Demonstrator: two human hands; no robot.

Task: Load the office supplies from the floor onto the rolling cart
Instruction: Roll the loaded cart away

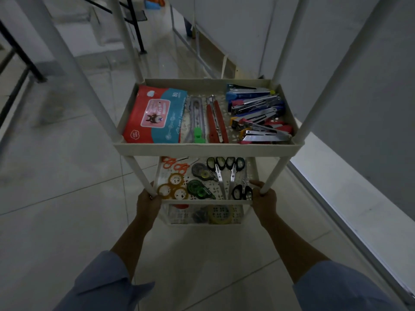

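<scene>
Cart: rolling cart [206, 149] stands on the tiled floor [67, 187] right in front of me, its trays loaded; I see no supplies left on the floor in view, so I judge loading is about done and the step now is moving the cart.
Upper tray: wipes pack [155, 115] at left, two box cutters [207, 118] in the middle, staplers [258, 115] piled at right.
Middle tray: tape rolls [173, 187], correction tapes [199, 180], scissors [224, 169].
Lowest tray: more rolls, dim and hard to tell.
Hands: my left hand [148, 204] is wrapped round the near left post, my right hand [263, 202] round the near right post, both at middle-tray level.
Doing it well: push evenly with both, low and slow, so the piled staplers don't slide.
Around: black frame legs [22, 61] at left, white wall [336, 75] close at right.
In the way: aisle ahead narrows; I should steer between them.
</scene>
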